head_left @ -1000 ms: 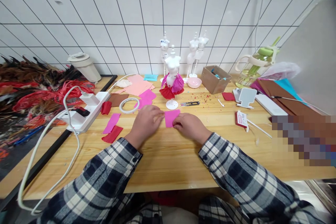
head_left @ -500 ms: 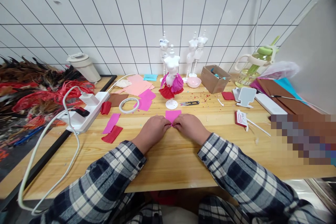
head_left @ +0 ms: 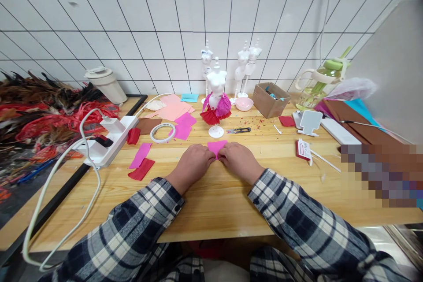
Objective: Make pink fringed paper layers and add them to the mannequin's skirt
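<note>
A small magenta piece of crepe paper point(head_left: 217, 146) lies between my hands at the middle of the table. My left hand point(head_left: 194, 162) pinches its near edge from the left, and my right hand point(head_left: 240, 158) pinches it from the right, the fingertips almost touching. Fingers hide the paper's lower part. Just beyond stands a white mini dress form point(head_left: 217, 83) on a round base, wearing a skirt of magenta puffs point(head_left: 224, 105) over red fringe point(head_left: 210, 117). Thread snips point(head_left: 240, 130) lie right of its base.
Left are a tape roll point(head_left: 162, 133), magenta and red paper strips point(head_left: 141, 170), and a power strip point(head_left: 112, 145) with a looping cable. Behind stand more dress forms point(head_left: 243, 64), a pink bowl point(head_left: 244, 104) and a cardboard box point(head_left: 270, 101). A bottle point(head_left: 313, 86) and phone stand point(head_left: 310, 121) are right.
The magenta paper's far edge has shifted slightly and now slants between my fingers. Both hands stay in nearly the same place, still pinching it.
</note>
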Tool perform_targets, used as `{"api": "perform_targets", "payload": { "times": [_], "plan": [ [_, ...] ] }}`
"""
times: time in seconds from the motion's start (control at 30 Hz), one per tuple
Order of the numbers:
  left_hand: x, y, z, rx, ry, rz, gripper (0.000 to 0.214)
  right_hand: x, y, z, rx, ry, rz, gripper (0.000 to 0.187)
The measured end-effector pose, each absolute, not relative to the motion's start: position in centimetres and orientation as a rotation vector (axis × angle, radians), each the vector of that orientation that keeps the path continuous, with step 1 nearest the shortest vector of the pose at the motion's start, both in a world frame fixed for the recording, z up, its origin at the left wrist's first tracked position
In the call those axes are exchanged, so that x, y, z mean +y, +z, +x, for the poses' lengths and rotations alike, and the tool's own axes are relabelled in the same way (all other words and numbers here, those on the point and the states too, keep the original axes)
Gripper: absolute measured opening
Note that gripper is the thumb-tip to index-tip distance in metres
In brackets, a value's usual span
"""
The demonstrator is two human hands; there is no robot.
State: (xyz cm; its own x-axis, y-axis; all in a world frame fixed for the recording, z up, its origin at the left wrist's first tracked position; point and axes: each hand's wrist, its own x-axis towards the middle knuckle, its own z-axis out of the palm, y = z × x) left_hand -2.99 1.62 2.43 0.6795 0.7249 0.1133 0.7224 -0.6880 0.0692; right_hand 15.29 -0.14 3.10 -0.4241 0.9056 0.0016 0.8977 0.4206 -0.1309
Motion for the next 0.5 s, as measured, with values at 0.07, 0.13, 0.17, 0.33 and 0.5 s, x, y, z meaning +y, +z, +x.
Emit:
{"api": "perform_targets", "payload": {
  "times": [0.07, 0.13, 0.17, 0.33, 0.5],
  "plan": [
    [1.61, 2.36, -3.01, 1.242, 0.199, 2.853, 0.026, -0.16, 3.2, 15.29, -2.598, 0.182, -1.675, 0.028],
    [1.56, 2.35, -3.0, 1.228, 0.188, 2.858, 0.026, -0.14, 3.27, 15.32, -2.593, 0.191, -1.688, 0.025],
    [1.53, 2.36, -2.99, 1.218, 0.187, 2.863, 0.026, -0.12, 3.27, 15.33, -2.593, 0.193, -1.687, 0.024],
    [1.52, 2.48, -2.93, 1.174, 0.244, 2.89, 0.027, -0.06, 3.03, 15.3, -2.619, 0.166, -1.671, 0.028],
    [1.51, 2.51, -2.93, 1.232, 0.211, 2.851, 0.025, -0.25, 3.23, 15.15, -2.619, 0.112, -1.649, 0.03]
  ]
}}
